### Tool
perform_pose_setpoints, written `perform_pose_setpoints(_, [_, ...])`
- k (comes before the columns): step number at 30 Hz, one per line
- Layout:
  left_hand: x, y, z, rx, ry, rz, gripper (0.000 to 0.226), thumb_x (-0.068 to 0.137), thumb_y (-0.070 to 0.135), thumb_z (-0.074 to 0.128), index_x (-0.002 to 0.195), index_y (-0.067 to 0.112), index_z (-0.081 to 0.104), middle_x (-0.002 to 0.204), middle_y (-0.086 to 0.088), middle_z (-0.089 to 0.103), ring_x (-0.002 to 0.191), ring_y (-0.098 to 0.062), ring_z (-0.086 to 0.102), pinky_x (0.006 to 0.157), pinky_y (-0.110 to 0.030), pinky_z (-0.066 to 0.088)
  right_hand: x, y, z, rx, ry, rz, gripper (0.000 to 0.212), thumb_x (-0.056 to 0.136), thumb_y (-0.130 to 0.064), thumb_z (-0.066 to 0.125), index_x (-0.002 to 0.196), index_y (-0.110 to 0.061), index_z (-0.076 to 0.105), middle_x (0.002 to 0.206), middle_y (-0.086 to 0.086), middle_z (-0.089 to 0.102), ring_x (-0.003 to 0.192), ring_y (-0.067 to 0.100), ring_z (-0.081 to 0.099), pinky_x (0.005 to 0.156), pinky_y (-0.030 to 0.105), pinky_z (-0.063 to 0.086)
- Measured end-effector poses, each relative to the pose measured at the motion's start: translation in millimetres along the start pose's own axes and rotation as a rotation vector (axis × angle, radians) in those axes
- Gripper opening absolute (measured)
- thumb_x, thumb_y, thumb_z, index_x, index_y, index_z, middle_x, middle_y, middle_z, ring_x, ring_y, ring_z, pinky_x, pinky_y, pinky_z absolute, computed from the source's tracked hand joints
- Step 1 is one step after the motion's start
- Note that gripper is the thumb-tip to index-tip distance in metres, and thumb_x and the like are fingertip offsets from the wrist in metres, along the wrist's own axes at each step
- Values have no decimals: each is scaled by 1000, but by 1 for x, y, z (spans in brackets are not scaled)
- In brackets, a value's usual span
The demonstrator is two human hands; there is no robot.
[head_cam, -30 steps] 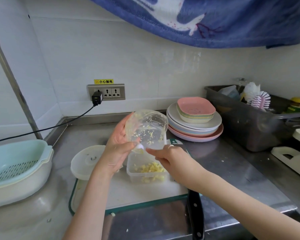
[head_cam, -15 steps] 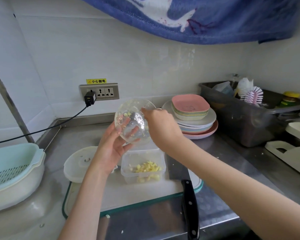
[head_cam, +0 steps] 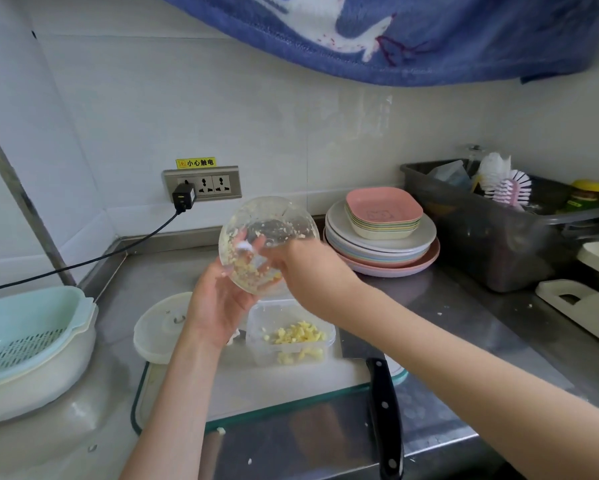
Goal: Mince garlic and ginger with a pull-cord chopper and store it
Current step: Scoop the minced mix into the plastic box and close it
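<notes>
My left hand (head_cam: pixel 218 303) holds the clear chopper bowl (head_cam: pixel 284 216) from below, tilted on its side above a small clear storage box (head_cam: pixel 260 330). Minced yellow garlic and ginger (head_cam: pixel 296 336) lies in the box, and bits still cling inside the bowl. My right hand (head_cam: pixel 308 268) reaches into the bowl's mouth; its fingertips are hidden inside, blurred through the plastic. The white chopper lid (head_cam: pixel 161 323) lies flat to the left of the box. Box and lid stand on a white cutting board (head_cam: pixel 256 386) with a green rim.
A black-handled knife (head_cam: pixel 383 410) lies on the board's right edge. A green colander in a white basin (head_cam: pixel 31 341) sits at the left. Stacked plates (head_cam: pixel 381 244) and a grey bin (head_cam: pixel 492 233) with brushes stand at the back right. A plugged cord (head_cam: pixel 83 261) runs left.
The bowl has been raised and turned more on its side. My right hand moved from below the rim up into the bowl's opening. The camera shifted slightly.
</notes>
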State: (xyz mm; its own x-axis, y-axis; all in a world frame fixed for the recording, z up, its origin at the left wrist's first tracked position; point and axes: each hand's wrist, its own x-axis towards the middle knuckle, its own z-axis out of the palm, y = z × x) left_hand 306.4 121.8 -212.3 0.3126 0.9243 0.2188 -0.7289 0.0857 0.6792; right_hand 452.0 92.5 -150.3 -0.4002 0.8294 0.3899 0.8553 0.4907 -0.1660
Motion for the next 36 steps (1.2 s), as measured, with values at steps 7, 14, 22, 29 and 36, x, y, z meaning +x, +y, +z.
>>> perform_pose_setpoints(7, [1,-1,-1,-115,-52,48,81,55,14,68,134,10,51,130,-12,58,115,-36,60,85,-52,53,0,3,-12,25,191,94,42,87,6,43,118,-16,61,95,10,65,82,30,58,65,34,45])
perform_pose_setpoints(14, [4,-2,-9,-175,-41,16,82,54,14,63,135,18,55,139,-21,51,122,-46,53,89,-65,46,-9,-5,5,-13,-80,5,46,87,5,46,120,-22,60,83,0,55,77,24,45,70,31,43])
perform_pose_setpoints(22, [1,-1,-5,-303,-235,-15,53,80,9,44,131,3,58,134,-22,54,122,-37,54,99,-51,42,-1,-21,3,231,-18,88,42,89,7,41,116,-15,64,88,10,63,81,28,58,73,34,49])
perform_pose_setpoints(29, [-1,-4,3,-112,74,69,40,82,49,53,109,28,74,127,-13,61,116,-35,60,80,-52,53,-11,-14,0,224,79,152,35,93,-1,43,117,-12,65,101,12,70,91,28,62,77,38,50])
perform_pose_setpoints(36, [4,-1,7,-8,177,78,52,87,57,44,135,40,50,137,-6,52,125,-35,53,97,-60,45,-25,-13,2,233,-139,119,42,94,2,42,123,-20,64,110,9,69,81,19,63,76,31,49])
